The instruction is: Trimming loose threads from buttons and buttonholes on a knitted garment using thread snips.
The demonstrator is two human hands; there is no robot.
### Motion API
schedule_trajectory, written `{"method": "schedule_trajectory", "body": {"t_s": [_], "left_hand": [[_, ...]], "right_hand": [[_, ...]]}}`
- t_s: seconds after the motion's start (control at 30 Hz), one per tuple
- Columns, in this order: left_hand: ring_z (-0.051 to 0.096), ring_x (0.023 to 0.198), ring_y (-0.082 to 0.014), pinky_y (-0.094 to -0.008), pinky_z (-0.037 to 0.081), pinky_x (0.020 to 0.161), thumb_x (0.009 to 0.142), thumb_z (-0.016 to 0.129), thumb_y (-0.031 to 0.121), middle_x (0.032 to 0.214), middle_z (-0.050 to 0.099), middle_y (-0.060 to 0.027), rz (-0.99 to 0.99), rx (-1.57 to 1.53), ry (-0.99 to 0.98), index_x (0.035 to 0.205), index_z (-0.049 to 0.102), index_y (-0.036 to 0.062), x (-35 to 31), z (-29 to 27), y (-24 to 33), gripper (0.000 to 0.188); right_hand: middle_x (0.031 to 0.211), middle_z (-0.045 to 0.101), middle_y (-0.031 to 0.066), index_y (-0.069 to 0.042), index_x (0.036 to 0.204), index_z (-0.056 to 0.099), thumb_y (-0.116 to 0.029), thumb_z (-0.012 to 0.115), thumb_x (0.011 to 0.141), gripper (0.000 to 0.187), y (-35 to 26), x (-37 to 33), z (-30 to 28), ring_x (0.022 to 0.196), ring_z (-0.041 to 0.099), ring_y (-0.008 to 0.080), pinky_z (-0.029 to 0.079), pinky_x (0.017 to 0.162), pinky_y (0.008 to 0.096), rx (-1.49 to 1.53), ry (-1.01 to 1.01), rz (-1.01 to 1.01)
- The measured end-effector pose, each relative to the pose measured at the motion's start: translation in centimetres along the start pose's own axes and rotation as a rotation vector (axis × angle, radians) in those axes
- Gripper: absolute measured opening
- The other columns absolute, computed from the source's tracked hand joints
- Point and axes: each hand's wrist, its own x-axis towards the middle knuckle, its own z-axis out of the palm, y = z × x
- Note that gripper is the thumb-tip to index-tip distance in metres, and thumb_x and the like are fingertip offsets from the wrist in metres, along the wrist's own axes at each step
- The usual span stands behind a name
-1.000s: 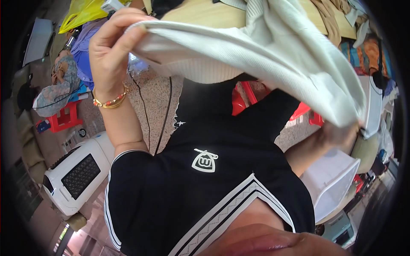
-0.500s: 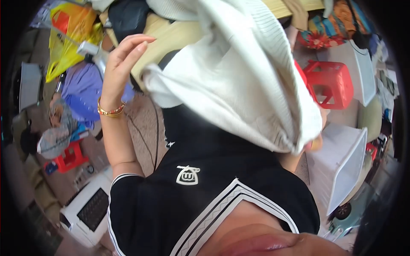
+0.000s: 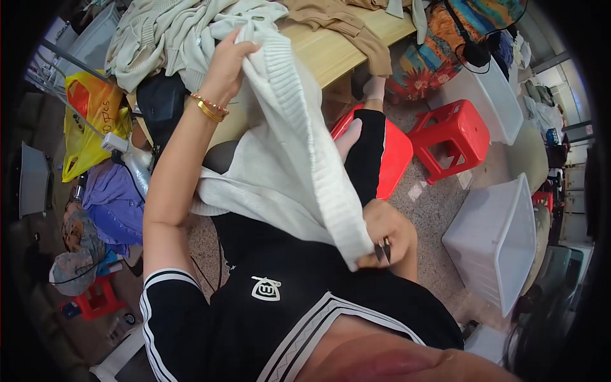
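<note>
A white knit garment (image 3: 286, 165) with ribbed edges is stretched across my lap. My left hand (image 3: 230, 62), raised near the table, pinches one end of its ribbed band between thumb and fingers. My right hand (image 3: 391, 232) is closed by the band's lower end, at the right of my waist. Two short dark blades of thread snips (image 3: 383, 252) stick out from that right hand, which also grips the garment's corner. Most of the snips is hidden in the palm.
More off-white knit garments (image 3: 159, 41) and a tan garment (image 3: 340, 25) lie on the wooden table (image 3: 318, 54). A red stool (image 3: 452, 137) and a white plastic bin (image 3: 490, 242) stand to the right. On the left are a yellow bag (image 3: 95, 127) and purple cloth (image 3: 114, 204).
My left hand went from open and empty to gripping the garment's band farther up. The garment came down and left, stretched between both hands. My right hand and the snips came into sight.
</note>
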Motion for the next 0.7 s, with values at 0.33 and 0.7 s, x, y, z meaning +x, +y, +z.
{"method": "schedule_trajectory", "body": {"t_s": [0.33,0.7], "left_hand": [[0.060,0.118,-0.0244,-0.0353,0.047,0.103,0.088,0.050,0.001,0.132,0.058,-0.0182,0.317,-0.182,-0.034,0.139,0.045,-0.0032,-8.5,-2.3,9.1,0.051],[0.055,0.111,-0.0141,-0.0273,0.040,0.099,0.094,0.058,0.014,0.121,0.061,-0.0055,-0.103,0.701,0.173,0.123,0.065,0.0054,-18.6,-14.9,0.4,0.032]], "right_hand": [[0.096,0.071,0.0176,0.006,0.087,0.071,-0.006,0.075,0.069,0.022,4.6,-1.4,-2.4,0.090,0.067,0.0278,0.050,0.080,0.0357,0.059,0.359,0.169],[0.070,0.057,-0.0004,-0.002,0.099,0.076,-0.010,0.075,0.072,0.028,7.7,0.8,-1.7,0.059,0.048,0.0048,0.033,0.052,0.0227,0.080,0.153,0.681]]}}
